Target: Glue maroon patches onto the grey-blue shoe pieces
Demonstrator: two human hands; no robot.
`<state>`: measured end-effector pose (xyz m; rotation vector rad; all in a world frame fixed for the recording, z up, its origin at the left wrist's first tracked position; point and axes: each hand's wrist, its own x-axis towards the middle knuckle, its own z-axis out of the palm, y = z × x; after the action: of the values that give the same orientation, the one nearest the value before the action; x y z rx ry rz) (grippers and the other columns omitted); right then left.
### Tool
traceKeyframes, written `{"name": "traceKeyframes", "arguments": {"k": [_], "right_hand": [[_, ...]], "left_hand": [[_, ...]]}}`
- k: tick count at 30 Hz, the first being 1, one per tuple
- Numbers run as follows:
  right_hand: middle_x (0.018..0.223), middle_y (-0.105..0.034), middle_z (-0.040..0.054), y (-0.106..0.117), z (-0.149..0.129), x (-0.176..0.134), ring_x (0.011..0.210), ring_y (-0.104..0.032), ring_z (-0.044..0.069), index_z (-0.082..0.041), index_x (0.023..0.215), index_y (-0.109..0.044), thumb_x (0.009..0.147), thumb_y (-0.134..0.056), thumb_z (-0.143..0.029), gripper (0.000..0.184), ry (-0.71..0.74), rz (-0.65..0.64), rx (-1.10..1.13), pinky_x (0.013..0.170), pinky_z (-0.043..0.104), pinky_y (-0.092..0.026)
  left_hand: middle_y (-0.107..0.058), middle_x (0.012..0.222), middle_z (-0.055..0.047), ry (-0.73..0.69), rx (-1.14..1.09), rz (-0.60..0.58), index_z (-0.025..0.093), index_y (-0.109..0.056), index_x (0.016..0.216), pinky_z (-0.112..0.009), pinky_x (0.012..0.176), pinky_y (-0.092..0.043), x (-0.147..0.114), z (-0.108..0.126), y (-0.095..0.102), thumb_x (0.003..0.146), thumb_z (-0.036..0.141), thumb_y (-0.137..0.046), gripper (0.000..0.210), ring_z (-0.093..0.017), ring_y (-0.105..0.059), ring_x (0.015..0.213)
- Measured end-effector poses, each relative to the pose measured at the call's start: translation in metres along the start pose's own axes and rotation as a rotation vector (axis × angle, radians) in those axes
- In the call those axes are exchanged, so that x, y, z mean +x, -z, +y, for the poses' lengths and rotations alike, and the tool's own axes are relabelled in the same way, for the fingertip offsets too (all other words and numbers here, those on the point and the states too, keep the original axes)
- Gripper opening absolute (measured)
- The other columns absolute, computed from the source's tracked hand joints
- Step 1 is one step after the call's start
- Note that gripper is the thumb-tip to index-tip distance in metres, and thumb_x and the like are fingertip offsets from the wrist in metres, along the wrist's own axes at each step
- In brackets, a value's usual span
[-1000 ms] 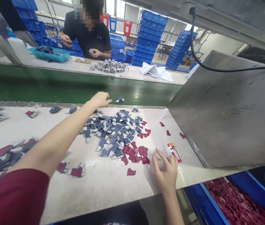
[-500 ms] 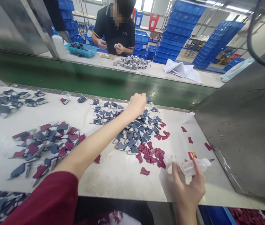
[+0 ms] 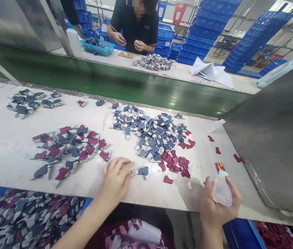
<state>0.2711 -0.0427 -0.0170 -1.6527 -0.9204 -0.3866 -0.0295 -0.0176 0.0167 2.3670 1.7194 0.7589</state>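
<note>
My left hand [image 3: 117, 176] is over the near part of the table, its fingers curled together at the thin end of a blue-grey and white plastic part [image 3: 143, 171]. My right hand [image 3: 220, 204] grips a translucent squeeze bottle [image 3: 222, 192], its narrow end pointing away from me. Between the hands and farther back lies a pile of blue-grey and white parts [image 3: 157, 131]. Flat maroon pieces [image 3: 175, 162] are heaped at its near right edge. Left of my left hand spreads a group of similar parts with maroon faces [image 3: 71, 148].
A small red and yellow item [image 3: 219, 167] lies beyond the bottle. A metal panel [image 3: 273, 148] bounds the right side. Blue bins with parts [image 3: 27, 218] stand below the table edge. Across the green strip [image 3: 136, 84], a co-worker [image 3: 136, 27] handles small grey parts.
My left hand has come back from the far side of the pile toward me, with one blue-grey part at its fingertips. The bottle has turned from lying sideways to pointing away.
</note>
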Motion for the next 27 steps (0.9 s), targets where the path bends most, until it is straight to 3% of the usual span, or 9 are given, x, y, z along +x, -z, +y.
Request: {"name": "traceKeyframes", "arguments": {"k": [4, 6, 9, 11, 14, 20, 22, 25, 27], "right_hand": [[0.115, -0.069, 0.0162, 0.000, 0.003, -0.001, 0.099, -0.070, 0.033, -0.012, 0.120, -0.064, 0.078, -0.077, -0.044, 0.055, -0.035, -0.015, -0.007, 0.088, 0.052, -0.058], [0.117, -0.069, 0.0153, 0.000, 0.004, -0.001, 0.098, -0.070, 0.032, -0.013, 0.121, -0.064, 0.078, -0.077, -0.045, 0.055, -0.044, -0.024, -0.004, 0.089, 0.052, -0.058], [0.117, -0.069, 0.0149, 0.000, 0.004, -0.001, 0.099, -0.070, 0.032, -0.013, 0.121, -0.063, 0.078, -0.076, -0.046, 0.055, -0.042, -0.040, 0.012, 0.088, 0.051, -0.059], [0.116, -0.069, 0.0149, 0.000, 0.004, -0.001, 0.098, -0.071, 0.032, -0.013, 0.121, -0.064, 0.078, -0.076, -0.045, 0.055, -0.042, -0.047, 0.013, 0.087, 0.050, -0.059], [0.115, -0.070, 0.0152, 0.000, 0.004, -0.001, 0.095, -0.071, 0.031, -0.013, 0.121, -0.064, 0.077, -0.077, -0.044, 0.055, -0.042, -0.044, 0.001, 0.085, 0.049, -0.059], [0.111, -0.071, 0.0156, 0.001, 0.006, 0.000, 0.082, -0.073, 0.027, -0.013, 0.119, -0.066, 0.076, -0.078, -0.042, 0.053, -0.039, -0.069, 0.030, 0.079, 0.047, -0.061], [0.111, -0.071, 0.0155, 0.002, 0.006, -0.001, 0.079, -0.072, 0.026, -0.013, 0.120, -0.066, 0.076, -0.079, -0.041, 0.053, -0.053, -0.078, 0.042, 0.076, 0.045, -0.061], [0.111, -0.071, 0.0149, 0.001, 0.007, -0.002, 0.079, -0.072, 0.025, -0.014, 0.121, -0.065, 0.077, -0.078, -0.042, 0.054, -0.070, -0.085, 0.048, 0.075, 0.044, -0.062], [0.110, -0.072, 0.0146, 0.001, 0.007, -0.002, 0.079, -0.072, 0.025, -0.014, 0.121, -0.065, 0.077, -0.078, -0.044, 0.055, -0.078, -0.087, 0.048, 0.075, 0.044, -0.062]], "left_hand": [[-0.068, 0.113, -0.010, 0.259, 0.166, 0.117, 0.024, -0.070, 0.111, -0.047, 0.092, -0.037, 0.009, -0.068, 0.042, 0.094, 0.035, -0.056, 0.025, -0.031, -0.055, 0.108], [-0.067, 0.116, -0.010, 0.335, 0.236, 0.047, 0.024, -0.073, 0.107, -0.047, 0.092, -0.034, 0.020, -0.102, 0.066, 0.093, 0.040, -0.057, 0.026, -0.034, -0.049, 0.114], [-0.069, 0.112, -0.006, 0.266, 0.212, -0.176, 0.028, -0.075, 0.102, -0.043, 0.091, -0.031, 0.038, -0.130, 0.089, 0.091, 0.048, -0.061, 0.027, -0.032, -0.046, 0.113], [-0.072, 0.108, -0.004, 0.228, 0.212, -0.252, 0.029, -0.076, 0.096, -0.042, 0.092, -0.028, 0.048, -0.136, 0.093, 0.089, 0.052, -0.062, 0.028, -0.031, -0.046, 0.112], [-0.074, 0.101, -0.003, 0.180, 0.212, -0.271, 0.027, -0.077, 0.090, -0.042, 0.094, -0.025, 0.056, -0.140, 0.088, 0.087, 0.058, -0.061, 0.035, -0.029, -0.048, 0.108], [-0.073, 0.089, -0.002, 0.037, 0.155, -0.243, 0.028, -0.078, 0.080, -0.042, 0.096, -0.026, 0.057, -0.156, 0.078, 0.089, 0.079, -0.023, 0.075, -0.023, -0.050, 0.095], [-0.071, 0.093, -0.004, 0.006, 0.180, -0.237, 0.027, -0.077, 0.082, -0.044, 0.097, -0.028, 0.059, -0.156, 0.080, 0.087, 0.081, -0.018, 0.081, -0.024, -0.051, 0.097], [-0.069, 0.109, -0.006, -0.024, 0.160, -0.242, 0.023, -0.073, 0.094, -0.046, 0.098, -0.033, 0.066, -0.144, 0.083, 0.090, 0.078, -0.021, 0.075, -0.025, -0.053, 0.105], [-0.070, 0.108, -0.006, 0.013, 0.039, -0.252, 0.022, -0.069, 0.098, -0.043, 0.096, -0.039, 0.071, -0.126, 0.078, 0.089, 0.074, -0.035, 0.064, -0.025, -0.057, 0.103]]}}
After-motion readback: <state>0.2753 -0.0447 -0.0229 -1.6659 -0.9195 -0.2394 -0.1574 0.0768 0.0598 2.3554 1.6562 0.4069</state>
